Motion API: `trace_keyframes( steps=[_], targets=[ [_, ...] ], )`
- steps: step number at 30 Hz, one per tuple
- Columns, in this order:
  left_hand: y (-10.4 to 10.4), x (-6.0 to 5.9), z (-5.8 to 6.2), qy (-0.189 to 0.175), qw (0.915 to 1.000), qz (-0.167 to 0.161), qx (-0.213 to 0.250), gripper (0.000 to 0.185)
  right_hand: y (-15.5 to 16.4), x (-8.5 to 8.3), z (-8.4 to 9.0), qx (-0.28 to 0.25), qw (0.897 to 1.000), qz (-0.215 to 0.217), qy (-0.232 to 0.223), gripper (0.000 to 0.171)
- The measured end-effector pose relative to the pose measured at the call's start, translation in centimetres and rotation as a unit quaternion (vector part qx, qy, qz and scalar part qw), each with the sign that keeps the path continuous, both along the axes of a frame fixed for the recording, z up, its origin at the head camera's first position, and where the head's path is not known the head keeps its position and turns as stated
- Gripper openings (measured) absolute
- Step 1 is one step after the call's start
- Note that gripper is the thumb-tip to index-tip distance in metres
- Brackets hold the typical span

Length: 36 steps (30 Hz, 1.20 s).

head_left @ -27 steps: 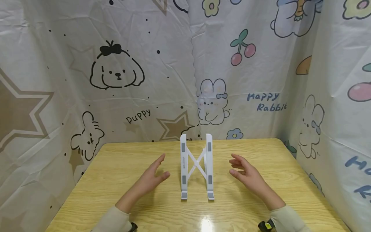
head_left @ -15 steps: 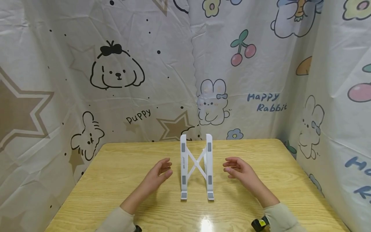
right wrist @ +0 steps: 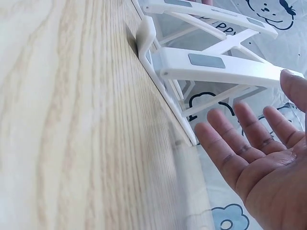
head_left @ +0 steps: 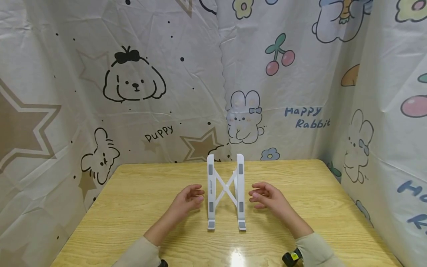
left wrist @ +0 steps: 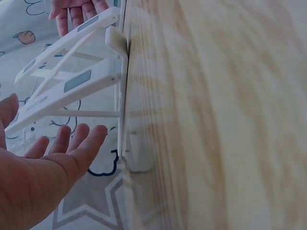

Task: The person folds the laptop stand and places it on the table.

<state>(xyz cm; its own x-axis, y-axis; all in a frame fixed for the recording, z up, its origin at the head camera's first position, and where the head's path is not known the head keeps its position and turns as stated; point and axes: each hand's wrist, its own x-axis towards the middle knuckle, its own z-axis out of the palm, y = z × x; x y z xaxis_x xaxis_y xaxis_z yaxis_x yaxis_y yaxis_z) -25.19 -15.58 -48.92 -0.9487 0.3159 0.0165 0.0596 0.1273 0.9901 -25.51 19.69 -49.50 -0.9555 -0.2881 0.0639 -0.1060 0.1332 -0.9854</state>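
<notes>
A white folding laptop stand stands unfolded on the table, with grey pads on its two rails and an X-shaped brace between them. To its left my left hand hovers with relaxed, slightly bent fingers, a small gap from the left rail. My right hand mirrors it on the right side, also apart from the stand. In the left wrist view the left hand is beside the stand's sloping rail, holding nothing. The right wrist view shows the right hand palm up to the camera, fingers spread, near the rail.
The stand is on a light wood-grain table. A printed curtain with cartoon figures hangs behind the table and along both sides. Black wrist straps, one with a yellow mark, sit at the sleeves.
Both hands have moved inward toward the stand from either side, and their fingers have bent a little more. The stand has stayed in place.
</notes>
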Motion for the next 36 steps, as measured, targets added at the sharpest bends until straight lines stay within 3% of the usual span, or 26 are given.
trace_keyframes(
  steps=[14,29,36],
  targets=[
    [1.1,-0.6,-0.6,-0.018,0.9994,0.006,0.028,0.051,-1.6,-0.3,-0.2,-0.004,0.999,0.003,-0.036,0.057],
    [1.9,-1.0,-1.1,-0.041,0.9983,0.026,0.032,0.034,-2.6,-0.7,-0.4,-0.017,0.998,0.000,-0.063,0.048],
    [2.4,-1.2,-1.1,-0.043,0.9980,0.033,0.032,0.039,-3.0,-0.8,-0.7,-0.025,0.998,0.002,-0.059,0.046]
  ],
)
